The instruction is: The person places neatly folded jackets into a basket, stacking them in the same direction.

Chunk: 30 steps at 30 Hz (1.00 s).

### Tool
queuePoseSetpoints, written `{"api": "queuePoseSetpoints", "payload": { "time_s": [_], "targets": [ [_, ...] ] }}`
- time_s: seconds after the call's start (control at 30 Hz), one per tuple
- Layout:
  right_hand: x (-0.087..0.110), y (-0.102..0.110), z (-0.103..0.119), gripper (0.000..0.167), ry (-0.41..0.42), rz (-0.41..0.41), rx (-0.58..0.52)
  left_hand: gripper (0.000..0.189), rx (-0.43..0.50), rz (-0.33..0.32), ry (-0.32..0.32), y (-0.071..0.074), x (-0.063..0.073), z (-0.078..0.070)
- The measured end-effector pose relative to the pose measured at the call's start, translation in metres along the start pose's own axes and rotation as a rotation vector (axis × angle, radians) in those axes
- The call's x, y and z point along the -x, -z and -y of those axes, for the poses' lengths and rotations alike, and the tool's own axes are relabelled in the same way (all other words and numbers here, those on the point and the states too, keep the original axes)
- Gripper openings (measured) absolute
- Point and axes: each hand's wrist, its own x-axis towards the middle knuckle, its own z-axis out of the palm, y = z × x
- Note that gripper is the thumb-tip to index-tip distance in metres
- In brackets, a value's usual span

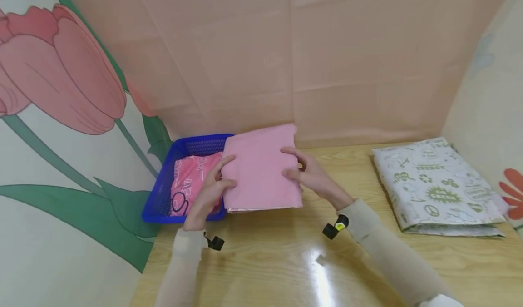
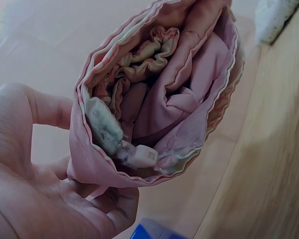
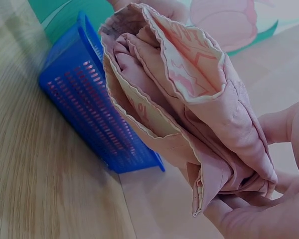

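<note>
Both hands hold a folded pink cloth (image 1: 261,170) up above the table, by its two sides. My left hand (image 1: 208,193) grips the left side, thumb and fingers on either face. The right hand (image 1: 312,175) grips the opposite side in the same way. From the left wrist view, the bundle (image 2: 179,114) shows many rolled layers at its end, with small pale pieces tucked inside. In the right wrist view the folded cloth (image 3: 239,119) reveals a lighter inner side with pink print. Part of the fingers is hidden behind it.
A blue plastic basket (image 1: 157,202) stands at left, with a pink printed fabric item (image 1: 198,180) inside. On the right of the wooden table (image 1: 261,261) lies a folded white cloth with green print (image 1: 433,184). A pink curtain (image 1: 327,61) hangs behind.
</note>
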Motion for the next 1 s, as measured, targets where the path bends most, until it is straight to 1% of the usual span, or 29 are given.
{"api": "queuePoseSetpoints", "payload": {
  "time_s": [0.1, 0.2, 0.37, 0.53, 0.67, 0.8, 0.9, 1.0],
  "targets": [
    [-0.005, -0.006, 0.001, 0.068, 0.009, 0.017, -0.007, 0.079, 0.002, -0.013, 0.013, 0.008, 0.003, 0.0],
    [-0.009, -0.013, 0.0, 0.067, 0.02, 0.028, -0.024, 0.079, 0.0, -0.036, 0.005, 0.015, 0.005, -0.001],
    [-0.017, -0.027, 0.001, 0.065, 0.019, 0.041, -0.053, 0.077, 0.002, -0.063, -0.003, 0.029, 0.008, 0.002],
    [-0.024, -0.043, 0.002, 0.065, -0.008, 0.015, -0.079, 0.076, -0.013, -0.09, 0.015, 0.04, 0.014, 0.002],
    [-0.033, -0.057, -0.001, 0.065, -0.034, -0.009, -0.084, 0.075, -0.003, -0.131, 0.043, 0.05, 0.017, 0.004],
    [-0.042, -0.069, -0.005, 0.065, -0.023, -0.005, -0.093, 0.075, 0.008, -0.167, 0.063, 0.06, 0.018, 0.009],
    [-0.047, -0.077, -0.006, 0.064, -0.006, -0.001, -0.095, 0.075, 0.009, -0.19, 0.066, 0.067, 0.018, 0.012],
    [-0.051, -0.084, -0.006, 0.064, -0.018, 0.005, -0.103, 0.075, 0.02, -0.207, 0.067, 0.073, 0.019, 0.014]
  ]
}}
